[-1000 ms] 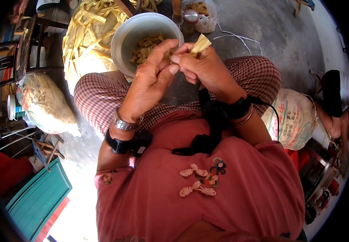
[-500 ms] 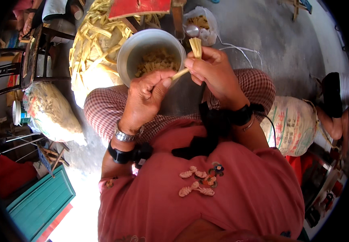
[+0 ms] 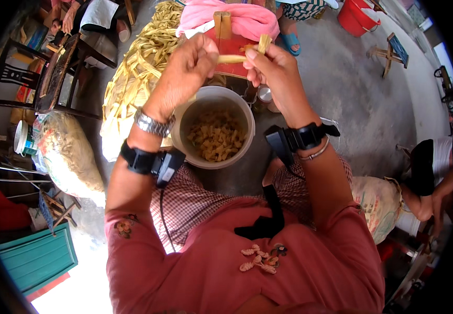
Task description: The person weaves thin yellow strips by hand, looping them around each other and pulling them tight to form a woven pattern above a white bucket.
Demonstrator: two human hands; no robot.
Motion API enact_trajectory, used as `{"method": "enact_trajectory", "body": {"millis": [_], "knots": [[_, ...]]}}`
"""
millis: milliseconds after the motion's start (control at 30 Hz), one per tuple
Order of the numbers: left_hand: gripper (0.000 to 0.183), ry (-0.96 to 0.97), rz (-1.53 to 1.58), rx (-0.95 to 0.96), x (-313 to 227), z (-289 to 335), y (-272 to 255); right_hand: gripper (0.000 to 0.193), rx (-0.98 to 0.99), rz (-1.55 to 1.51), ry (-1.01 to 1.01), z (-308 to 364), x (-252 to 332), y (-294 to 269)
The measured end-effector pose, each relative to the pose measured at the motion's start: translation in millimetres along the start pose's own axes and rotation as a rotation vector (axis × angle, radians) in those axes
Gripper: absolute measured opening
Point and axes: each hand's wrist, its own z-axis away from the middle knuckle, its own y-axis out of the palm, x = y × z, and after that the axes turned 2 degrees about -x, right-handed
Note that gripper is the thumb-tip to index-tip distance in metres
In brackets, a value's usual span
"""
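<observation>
Both hands are raised over the far side of a white bucket (image 3: 252,123). Between them a pale yellow strip of dried plant material (image 3: 230,59) is stretched sideways. My left hand (image 3: 191,68) is closed on the strip's left end. My right hand (image 3: 274,68) pinches the other end, where a folded, squared bundle (image 3: 264,43) stands up above the fingers. Small folded yellow pieces (image 3: 218,137) lie in the bucket, which stands on the floor in front of my legs. What the left fingertips grip is partly hidden by the hand.
Long yellow strips (image 3: 140,73) lie heaped left of the bucket. Beyond it stands a red stool top (image 3: 234,69) with a wooden block (image 3: 222,25) and a pink towel (image 3: 197,15). A stuffed sack (image 3: 69,152) and a dark chair (image 3: 17,78) are at left. Another person's sandalled foot (image 3: 290,43) shows at the back.
Both hands have moved farther away from my body, from near the bucket's rim to over the red stool top, still holding the strip. The view has shifted, showing more of the far side.
</observation>
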Motion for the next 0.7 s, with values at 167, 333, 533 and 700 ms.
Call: {"method": "enact_trajectory", "body": {"millis": [167,333,533,700], "knots": [[0.004,0.132,-0.007,-0.079,34,-37,-14,0.016,-0.067,0.139,-0.063,-40,-2,13],[0.002,0.168,-0.211,-0.130,55,-56,-12,0.022,-0.110,0.494,-0.209,-74,-32,6],[0.002,0.160,-0.366,-0.288,79,-48,-16,0.034,0.034,0.754,-0.163,-52,-29,6],[0.003,0.116,0.114,-0.033,40,-36,-13,0.043,0.191,0.696,-0.078,-22,-7,10]]}}
